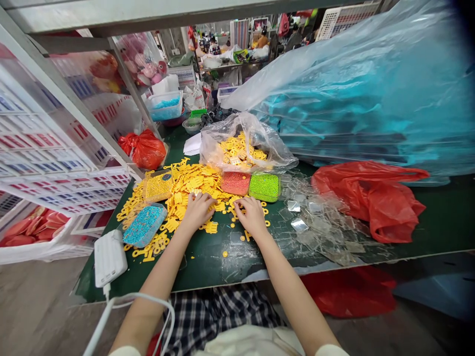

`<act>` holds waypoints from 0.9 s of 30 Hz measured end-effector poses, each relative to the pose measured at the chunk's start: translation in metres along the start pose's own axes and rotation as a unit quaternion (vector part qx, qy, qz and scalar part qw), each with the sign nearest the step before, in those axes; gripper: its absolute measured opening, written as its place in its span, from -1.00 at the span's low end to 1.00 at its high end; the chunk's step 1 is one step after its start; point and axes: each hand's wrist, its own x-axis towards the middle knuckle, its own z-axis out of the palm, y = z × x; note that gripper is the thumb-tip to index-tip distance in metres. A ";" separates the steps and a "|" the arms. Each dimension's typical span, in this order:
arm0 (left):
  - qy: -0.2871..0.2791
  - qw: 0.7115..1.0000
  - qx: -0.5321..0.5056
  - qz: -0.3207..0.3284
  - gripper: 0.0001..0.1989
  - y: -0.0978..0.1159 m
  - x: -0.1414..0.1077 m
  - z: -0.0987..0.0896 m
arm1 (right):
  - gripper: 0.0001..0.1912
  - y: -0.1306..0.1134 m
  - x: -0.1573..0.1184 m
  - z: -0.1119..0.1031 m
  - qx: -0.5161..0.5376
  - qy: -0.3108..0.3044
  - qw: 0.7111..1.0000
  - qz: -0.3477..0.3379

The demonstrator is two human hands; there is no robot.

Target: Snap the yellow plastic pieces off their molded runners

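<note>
My left hand (199, 210) is at the front of a heap of yellow plastic pieces (183, 185), its fingers curled down among them. What it grips, if anything, is too small to make out. To its right, my right hand (251, 215) is low over loose yellow bits on the table, thumb and forefinger drawn together; anything in the pinch is hidden. Just beyond it stand a box of red beads (236, 183) and a box of green beads (264, 187). Left of the heap are a tub of yellow beads (159, 187) and a tilted tub of blue beads (145, 225).
Clear flat pieces (315, 220) are spread right of my hands, beside a red plastic bag (371, 198). An open clear bag (247, 148) of yellow pieces stands behind. A white power bank (110, 258) with a cable lies at the left edge of the green table (208, 264).
</note>
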 end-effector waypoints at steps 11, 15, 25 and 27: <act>0.034 0.999 -0.009 0.019 -0.78 0.008 0.016 -0.003 | -0.84 0.000 0.000 -0.002 -0.020 0.009 1.000 0.011; 0.033 0.999 -0.015 0.022 -0.73 0.022 0.054 -0.008 | -0.82 0.003 0.000 -0.001 -0.030 0.019 0.999 0.022; -0.056 0.995 -0.002 0.078 -0.80 0.014 0.159 -0.013 | -0.83 0.003 0.001 0.000 -0.041 0.004 0.999 0.022; -0.066 0.994 -0.004 0.088 -0.83 0.013 0.165 -0.008 | -0.83 0.002 0.001 0.001 -0.043 -0.003 0.999 0.023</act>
